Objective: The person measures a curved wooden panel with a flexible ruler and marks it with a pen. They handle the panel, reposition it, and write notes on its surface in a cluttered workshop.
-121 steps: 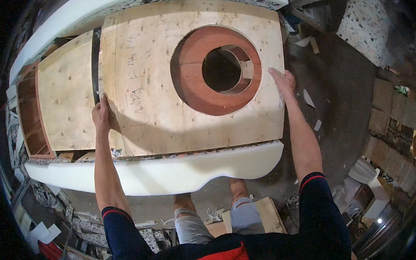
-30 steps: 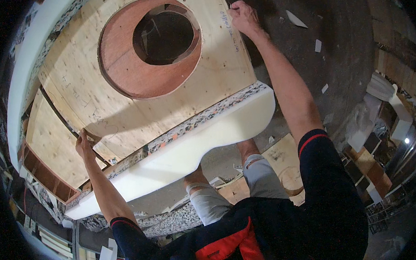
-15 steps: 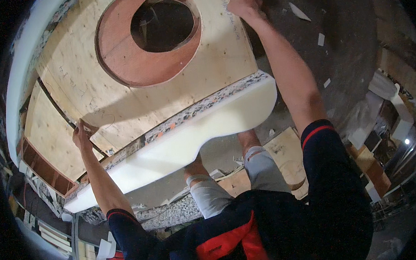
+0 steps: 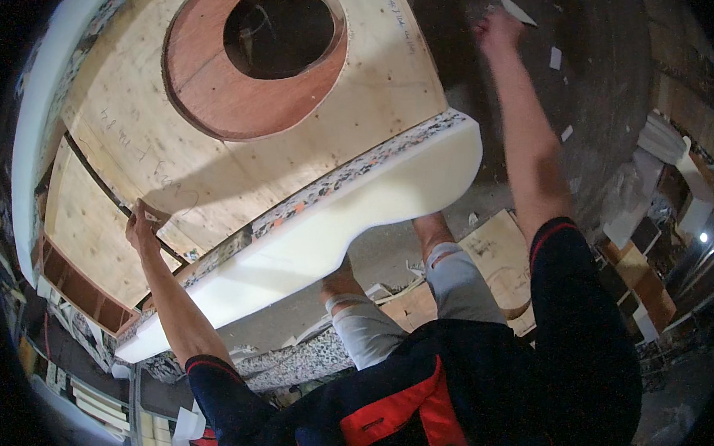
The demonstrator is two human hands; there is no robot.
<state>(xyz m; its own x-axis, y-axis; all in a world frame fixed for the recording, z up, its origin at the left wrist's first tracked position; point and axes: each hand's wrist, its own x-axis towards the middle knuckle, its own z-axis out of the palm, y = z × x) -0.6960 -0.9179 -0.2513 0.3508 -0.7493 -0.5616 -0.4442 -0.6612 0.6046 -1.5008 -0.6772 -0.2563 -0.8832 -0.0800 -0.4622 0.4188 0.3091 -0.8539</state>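
Across the upper left of the frame sits the pale plywood panel with a round reddish-brown ringed hole, tilted, its near edge lined with thick white foam padding. At mid-left, the left hand curls its fingers over the panel's edge, gripping it. Top right, the right hand is off the panel, blurred, over the dark floor; its fingers look loosely curled, holding nothing.

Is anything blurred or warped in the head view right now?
Head view: the right hand is motion-blurred; the left hand on the plywood panel is sharp; fisheye bends the white foam edge; corners are black, and a lamp glares at right.
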